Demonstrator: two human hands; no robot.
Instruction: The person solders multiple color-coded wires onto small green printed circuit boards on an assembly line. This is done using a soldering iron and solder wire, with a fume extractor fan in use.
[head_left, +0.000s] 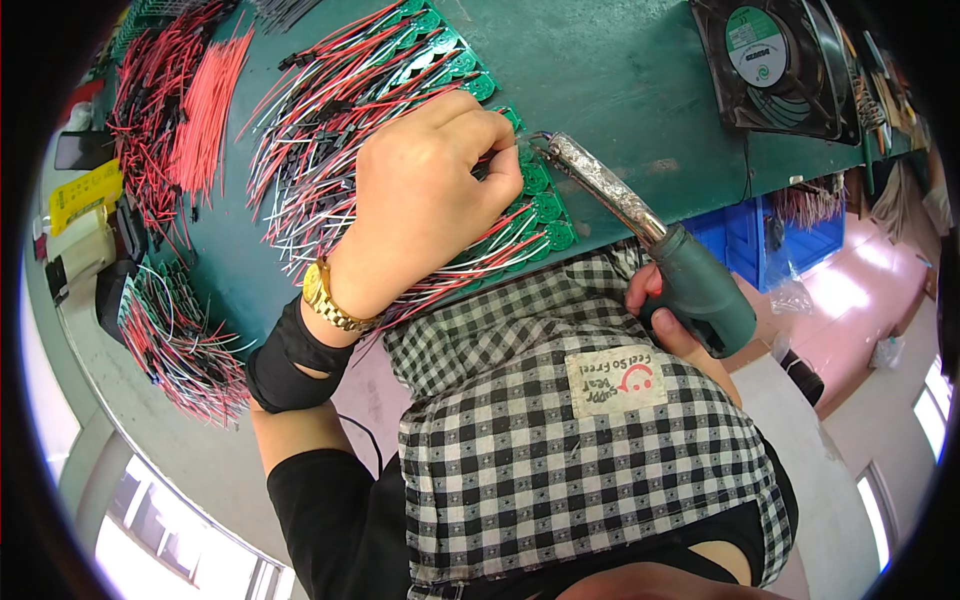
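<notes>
Circuit boards [540, 180], green and round-lobed, set edge to edge in a slanting band on the dark green counter [620, 90], with red, black and white wires [310, 170] fanned out to the left. Above them, the left hand [435, 165], fingers drawn together in a thumb-and-forefinger pinch; impossible to say for certain around what, perhaps a fine strand. To the right, near the counter's front edge, the right hand [680, 335], fingers wrapped around a green-handled tool [700, 285], probably a soldering iron, with its metal tip just beside the pinch.

Could burn the left fingertips, so near the tip, through any slip of either grip, assuming a hot tool. Could scorch insulation with a stray touch, given such crowded strands. Could snag wires on the gold watch [340, 305] or black sleeve [295, 360] in lifting the wrist, and so tug boards out of line. Could also catch the nearest wires by leaning in with the checked apron [560, 470].

Hidden under the left hand: several boards and many wire ends. Too small to make out: any contact between tip and board. Mostly behind the handle: the right palm. Cut off at the top edge: the far end of the band.
</notes>
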